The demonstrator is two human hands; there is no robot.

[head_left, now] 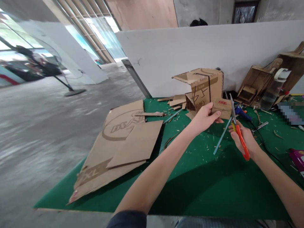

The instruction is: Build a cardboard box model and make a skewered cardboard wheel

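Pinched between the thumb and fingers of my left hand (206,117) is a small piece of cardboard (222,109) with red print on it. My right hand (244,139) is closed on a pair of scissors (241,141) with orange handles. Their blades point upward, parted, along the right edge of the cardboard piece; whether they touch it I cannot tell. Just behind my left hand stands a cardboard box (209,85) with black marks. Beneath the hands a translucent glue stick (222,136) lies on the green table (190,183).
Large flat cardboard sheets (133,145) cover the table's left side. A blue glue gun (243,113) with a black cord lies beyond my right hand. A clear bottle (274,90) and wooden pieces (256,80) stand at the back right, before a white partition (201,47). Scraps are scattered about.
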